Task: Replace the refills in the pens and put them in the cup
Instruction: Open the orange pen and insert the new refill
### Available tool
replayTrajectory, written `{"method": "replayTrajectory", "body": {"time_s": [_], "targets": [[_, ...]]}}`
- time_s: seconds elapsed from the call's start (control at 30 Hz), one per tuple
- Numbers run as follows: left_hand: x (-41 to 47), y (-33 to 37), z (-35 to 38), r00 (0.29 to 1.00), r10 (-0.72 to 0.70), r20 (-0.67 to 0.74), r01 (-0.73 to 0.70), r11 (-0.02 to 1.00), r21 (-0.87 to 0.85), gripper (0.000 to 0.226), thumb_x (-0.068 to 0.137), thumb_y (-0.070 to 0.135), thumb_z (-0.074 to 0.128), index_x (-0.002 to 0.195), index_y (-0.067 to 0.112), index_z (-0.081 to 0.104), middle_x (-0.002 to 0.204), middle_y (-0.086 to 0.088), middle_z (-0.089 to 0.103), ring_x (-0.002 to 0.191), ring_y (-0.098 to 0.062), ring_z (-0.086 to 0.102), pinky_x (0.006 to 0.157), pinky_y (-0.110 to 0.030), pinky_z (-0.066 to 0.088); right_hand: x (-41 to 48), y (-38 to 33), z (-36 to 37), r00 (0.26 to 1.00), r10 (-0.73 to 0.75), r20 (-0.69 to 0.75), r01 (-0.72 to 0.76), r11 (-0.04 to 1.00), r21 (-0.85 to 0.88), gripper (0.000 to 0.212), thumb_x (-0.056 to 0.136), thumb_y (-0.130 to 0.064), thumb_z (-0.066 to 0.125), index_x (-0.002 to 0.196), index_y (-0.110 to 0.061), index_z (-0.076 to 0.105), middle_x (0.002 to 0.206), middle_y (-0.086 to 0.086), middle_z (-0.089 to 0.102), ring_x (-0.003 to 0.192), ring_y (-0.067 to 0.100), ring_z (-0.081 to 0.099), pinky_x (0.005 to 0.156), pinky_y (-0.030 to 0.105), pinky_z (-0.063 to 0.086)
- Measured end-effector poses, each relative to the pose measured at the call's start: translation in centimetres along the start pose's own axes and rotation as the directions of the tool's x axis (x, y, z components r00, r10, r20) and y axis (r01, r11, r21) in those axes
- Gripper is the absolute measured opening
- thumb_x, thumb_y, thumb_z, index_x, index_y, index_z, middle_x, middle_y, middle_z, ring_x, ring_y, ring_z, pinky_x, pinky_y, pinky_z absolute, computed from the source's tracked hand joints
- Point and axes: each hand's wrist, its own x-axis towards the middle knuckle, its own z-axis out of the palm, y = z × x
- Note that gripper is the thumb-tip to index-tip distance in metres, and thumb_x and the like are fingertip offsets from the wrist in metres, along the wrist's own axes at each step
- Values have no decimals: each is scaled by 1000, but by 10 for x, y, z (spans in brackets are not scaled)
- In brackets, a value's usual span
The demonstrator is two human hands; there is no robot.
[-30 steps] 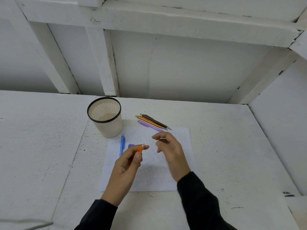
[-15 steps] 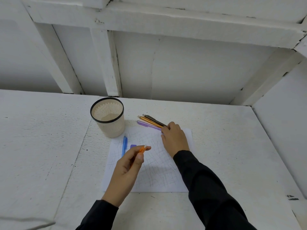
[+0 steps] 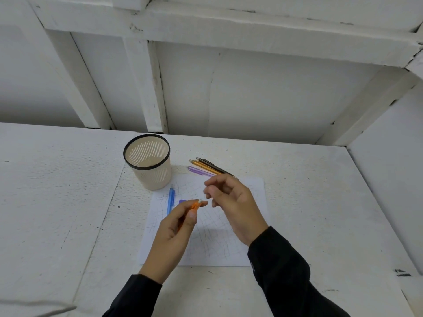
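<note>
Orange pen [image 3: 195,205] in pinch of left hand [image 3: 174,232], long axis up-right toward right hand [image 3: 231,202], grip there unclear.

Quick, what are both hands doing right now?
Left hand: holds the orange pen.
Right hand: fingers curled, cannot tell if it pinches anything.

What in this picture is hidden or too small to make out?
Head view only:
Orange pen: barrel hidden in the left hand.
Right hand: whether its fingers pinch anything is too small to tell.
Purple piece: mostly behind the left hand's fingers.
Purple pen: one end hidden behind the right hand.
</note>
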Motion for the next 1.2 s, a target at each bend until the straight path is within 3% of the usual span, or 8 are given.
{"method": "replayTrajectory", "body": {"time_s": [0.37, 0.53, 0.73, 0.87, 0.93, 1.0, 1.07, 1.2], "targets": [[2, -5, 2, 1000, -24, -11, 24, 1000, 2, 33, 85, 47, 41, 109, 36, 61, 85, 19, 62, 87, -4, 57, 82, -26, 48, -17, -6, 1, 988, -146, 41, 148, 988, -39, 13, 89, -3, 60, 100, -6, 68, 95, 7, 72, 89, 16, 68, 82, 26, 55], [2, -7, 2, 999, -35, -16, 35, 999, 1, 31, 85, 46, 43, 108, 37, 61, 87, 19, 63, 89, -2, 57, 83, -28, 49, -14, -2, -3, 978, -192, 83, 206, 952, -227, 15, 89, -9, 62, 101, -12, 71, 97, 0, 72, 97, 17, 66, 89, 33, 55], [5, -8, 1, 999, -17, -32, 17, 1000, 5, 28, 86, 47, 44, 107, 39, 61, 85, 23, 63, 86, 2, 57, 80, -27, 49, -13, 1, -5, 950, -285, 126, 312, 860, -405, 18, 90, -16, 61, 105, -16, 71, 104, -6, 69, 102, 9, 61, 85, 20, 52], [12, 4, -2, 995, -64, -72, 46, 971, -236, 21, 84, 51, 55, 85, 37, 71, 76, 6, 63, 76, -13, 56, 68, -23, 47, -18, 1, -9, 997, -58, 54, 70, 967, -245, 29, 94, -22, 55, 122, -28, 60, 118, -14, 63, 110, 6, 57, 91, 22, 51], [14, 12, -8, 992, -126, -26, 81, 773, -629, 30, 73, 50, 61, 69, 20, 64, 65, -3, 45, 63, -18, 40, 65, -30, 35, -22, 7, -8, 996, 64, -54, -73, 981, -178, 26, 96, -24, 52, 119, -30, 62, 113, -13, 65, 104, 7, 60, 85, 21, 53], [14, 19, -14, 989, -142, 42, 98, 422, -901, 43, 78, 56, 57, 65, 17, 44, 68, 1, 29, 62, -15, 27, 68, -30, 28, -28, 14, -4, 978, 167, -126, -183, 975, -124, 23, 97, -23, 48, 110, -26, 67, 105, -7, 68, 96, 11, 63, 77, 20, 53], [14, 21, -18, 982, -170, 82, 111, 170, -979, 48, 83, 62, 49, 66, 21, 32, 67, 4, 24, 61, -13, 25, 69, -27, 28, -34, 19, 2, 961, 246, -125, -246, 969, 10, 27, 99, -22, 45, 101, -18, 72, 97, 4, 71, 87, 17, 64, 74, 24, 53], [18, 14, -19, 977, -175, 119, 120, -7, -993, 42, 87, 56, 45, 67, 23, 29, 66, 6, 24, 61, -11, 24, 67, -24, 27, -43, 18, 12, 946, 317, -63, -281, 903, 324, 39, 100, -22, 41, 96, 1, 72, 86, 18, 70, 76, 21, 63, 68, 30, 51]]}}
